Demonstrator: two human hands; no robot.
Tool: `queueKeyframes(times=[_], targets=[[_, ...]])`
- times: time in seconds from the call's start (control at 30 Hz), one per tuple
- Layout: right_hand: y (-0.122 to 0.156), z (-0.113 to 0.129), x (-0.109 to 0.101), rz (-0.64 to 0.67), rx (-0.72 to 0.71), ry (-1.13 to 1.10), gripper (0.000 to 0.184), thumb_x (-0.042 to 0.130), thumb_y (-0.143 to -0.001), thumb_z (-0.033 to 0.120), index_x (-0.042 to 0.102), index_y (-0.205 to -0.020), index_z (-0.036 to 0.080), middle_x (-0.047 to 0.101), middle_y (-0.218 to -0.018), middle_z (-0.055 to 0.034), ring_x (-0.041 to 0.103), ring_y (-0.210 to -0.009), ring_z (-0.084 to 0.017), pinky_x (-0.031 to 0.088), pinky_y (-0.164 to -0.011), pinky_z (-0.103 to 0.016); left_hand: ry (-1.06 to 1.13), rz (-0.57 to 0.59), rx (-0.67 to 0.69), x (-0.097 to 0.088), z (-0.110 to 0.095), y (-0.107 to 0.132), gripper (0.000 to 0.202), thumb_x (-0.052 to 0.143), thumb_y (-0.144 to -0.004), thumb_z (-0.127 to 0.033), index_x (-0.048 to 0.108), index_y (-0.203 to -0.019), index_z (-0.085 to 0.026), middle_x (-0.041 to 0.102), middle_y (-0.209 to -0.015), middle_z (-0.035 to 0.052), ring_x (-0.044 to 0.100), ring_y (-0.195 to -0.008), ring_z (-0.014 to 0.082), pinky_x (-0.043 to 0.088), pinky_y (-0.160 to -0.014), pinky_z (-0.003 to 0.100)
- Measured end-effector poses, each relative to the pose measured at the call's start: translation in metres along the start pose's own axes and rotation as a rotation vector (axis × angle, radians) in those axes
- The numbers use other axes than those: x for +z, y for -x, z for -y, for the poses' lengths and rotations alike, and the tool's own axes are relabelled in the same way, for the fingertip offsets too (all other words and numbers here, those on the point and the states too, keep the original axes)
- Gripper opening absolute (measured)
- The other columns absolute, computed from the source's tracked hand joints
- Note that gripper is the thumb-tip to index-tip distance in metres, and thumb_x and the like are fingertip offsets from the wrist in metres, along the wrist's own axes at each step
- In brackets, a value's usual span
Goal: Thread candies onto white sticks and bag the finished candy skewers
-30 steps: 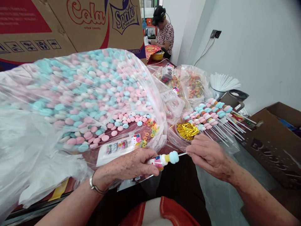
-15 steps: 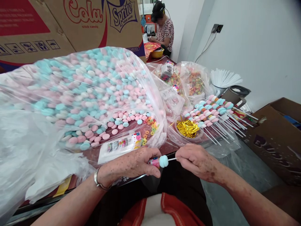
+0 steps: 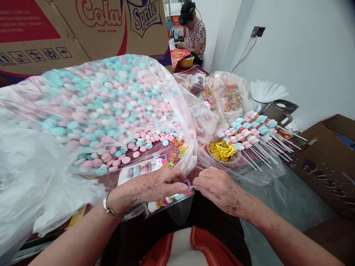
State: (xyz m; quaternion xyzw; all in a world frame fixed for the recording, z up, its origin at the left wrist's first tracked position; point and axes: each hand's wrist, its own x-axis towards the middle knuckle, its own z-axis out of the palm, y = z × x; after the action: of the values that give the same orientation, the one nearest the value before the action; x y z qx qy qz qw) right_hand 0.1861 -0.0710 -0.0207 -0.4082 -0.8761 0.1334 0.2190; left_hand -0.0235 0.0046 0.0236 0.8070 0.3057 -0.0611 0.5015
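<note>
My left hand (image 3: 155, 186) pinches the open end of a small printed plastic sleeve (image 3: 169, 199) near the table's front edge. A candy skewer sits inside the sleeve, its pastel discs showing through the film. My right hand (image 3: 219, 188) is closed in a pinch right against the sleeve's mouth, on the skewer's stick, which is hidden by the fingers. Both hands touch at the sleeve's opening. A silver bracelet (image 3: 109, 208) is on my left wrist.
A big clear bag of pink, blue and white candy discs (image 3: 97, 111) fills the left. A bowl of gold twist ties (image 3: 222, 150), finished skewers (image 3: 249, 131), bags of ring candy (image 3: 230, 98), white sticks (image 3: 266, 92) and cardboard boxes (image 3: 324, 159) lie right. Another person (image 3: 194, 33) sits far back.
The skewer with its blue top candy has gone fully into the sleeve. My right hand has moved left until it meets my left hand.
</note>
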Motion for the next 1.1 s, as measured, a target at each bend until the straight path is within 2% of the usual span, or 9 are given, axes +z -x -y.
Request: queueKeyframes(times=[0.1, 0.17, 0.3, 0.53, 0.67, 0.77, 0.87, 1.0, 1.1], targets=[[-0.006, -0.005, -0.005, -0.033, -0.046, -0.032, 0.023, 0.043, -0.097, 0.022, 0.059, -0.082, 0.017, 0.059, -0.075, -0.0024, 0.051, -0.072, -0.016, 0.038, -0.068, -0.029, 0.209, 0.030, -0.023, 0.007, 0.006, -0.001, 0.037, 0.048, -0.089, -0.048, 0.064, -0.080, -0.016, 0.061, -0.074, 0.0003, 0.054, -0.066, 0.0140, 0.037, -0.056, 0.023], [-0.009, -0.008, -0.009, -0.188, 0.031, -0.059, 0.013, 0.049, -0.094, 0.023, 0.060, -0.095, 0.016, 0.062, -0.086, -0.0057, 0.056, -0.082, -0.018, 0.043, -0.075, -0.030, 0.383, -0.041, -0.056, 0.017, 0.010, -0.002, 0.040, 0.046, -0.090, -0.048, 0.064, -0.079, -0.015, 0.063, -0.072, 0.0020, 0.057, -0.063, 0.0140, 0.039, -0.054, 0.023], [-0.015, -0.010, -0.011, -0.449, 0.158, -0.040, 0.023, 0.048, -0.094, 0.019, 0.056, -0.115, 0.011, 0.066, -0.102, -0.0119, 0.061, -0.096, -0.019, 0.047, -0.087, -0.031, 0.584, -0.250, -0.084, 0.035, 0.012, -0.005, 0.042, 0.048, -0.088, -0.051, 0.063, -0.074, -0.014, 0.062, -0.065, 0.0025, 0.057, -0.056, 0.0126, 0.041, -0.052, 0.022], [-0.026, 0.002, 0.002, -0.381, 0.108, -0.164, 0.028, 0.040, -0.096, 0.021, 0.056, -0.118, 0.013, 0.069, -0.103, -0.0133, 0.065, -0.095, -0.021, 0.051, -0.084, -0.035, 0.652, -0.510, -0.109, 0.049, 0.003, -0.006, 0.036, 0.049, -0.087, -0.048, 0.057, -0.072, -0.017, 0.056, -0.055, -0.0017, 0.049, -0.042, 0.0096, 0.032, -0.039, 0.019], [-0.028, 0.012, 0.010, -0.375, 0.368, -0.576, 0.057, 0.058, -0.087, 0.031, 0.035, -0.137, 0.016, 0.066, -0.098, -0.0070, 0.063, -0.080, -0.017, 0.052, -0.070, -0.029, 0.459, -0.754, -0.035, 0.050, 0.009, -0.009, 0.032, 0.049, -0.089, -0.043, 0.059, -0.071, -0.018, 0.055, -0.062, -0.0017, 0.050, -0.056, 0.0108, 0.038, -0.051, 0.020], [-0.031, 0.018, 0.018, -0.300, 0.489, -0.742, 0.037, 0.067, -0.079, 0.030, 0.055, -0.112, 0.018, 0.061, -0.082, 0.0005, 0.055, -0.068, -0.013, 0.048, -0.062, -0.024, 0.343, -0.874, 0.029, 0.050, 0.012, -0.013, 0.027, 0.053, -0.088, -0.037, 0.061, -0.071, -0.018, 0.055, -0.068, -0.0015, 0.049, -0.066, 0.0114, 0.039, -0.062, 0.021], [-0.033, 0.023, 0.023, -0.287, 0.512, -0.811, 0.010, 0.059, -0.084, 0.027, 0.060, -0.082, 0.017, 0.059, -0.075, 0.0017, 0.053, -0.068, -0.011, 0.046, -0.064, -0.023, 0.548, -0.817, 0.028, 0.051, 0.013, -0.013, 0.026, 0.056, -0.087, -0.039, 0.058, -0.073, -0.018, 0.054, -0.066, -0.0025, 0.048, -0.062, 0.0108, 0.039, -0.059, 0.022], [-0.033, 0.023, 0.028, -0.371, 0.553, -1.081, 0.009, 0.057, -0.085, 0.027, 0.058, -0.081, 0.018, 0.061, -0.070, 0.0030, 0.056, -0.062, -0.010, 0.048, -0.060, -0.022, 1.024, -0.565, 0.029, 0.052, 0.014, -0.009, 0.021, 0.064, -0.081, -0.036, 0.056, -0.081, -0.017, 0.060, -0.067, -0.0012, 0.053, -0.058, 0.0109, 0.041, -0.055, 0.022], [-0.034, 0.020, 0.033, -0.410, 0.538, -1.294, 0.009, 0.064, -0.080, 0.025, 0.057, -0.081, 0.019, 0.061, -0.070, 0.0037, 0.058, -0.060, -0.010, 0.050, -0.058, -0.022, 1.162, -0.519, 0.016, 0.052, 0.017, -0.006, 0.018, 0.065, -0.080, -0.030, 0.058, -0.075, -0.014, 0.060, -0.062, 0.0001, 0.053, -0.054, 0.0090, 0.039, -0.052, 0.019]])
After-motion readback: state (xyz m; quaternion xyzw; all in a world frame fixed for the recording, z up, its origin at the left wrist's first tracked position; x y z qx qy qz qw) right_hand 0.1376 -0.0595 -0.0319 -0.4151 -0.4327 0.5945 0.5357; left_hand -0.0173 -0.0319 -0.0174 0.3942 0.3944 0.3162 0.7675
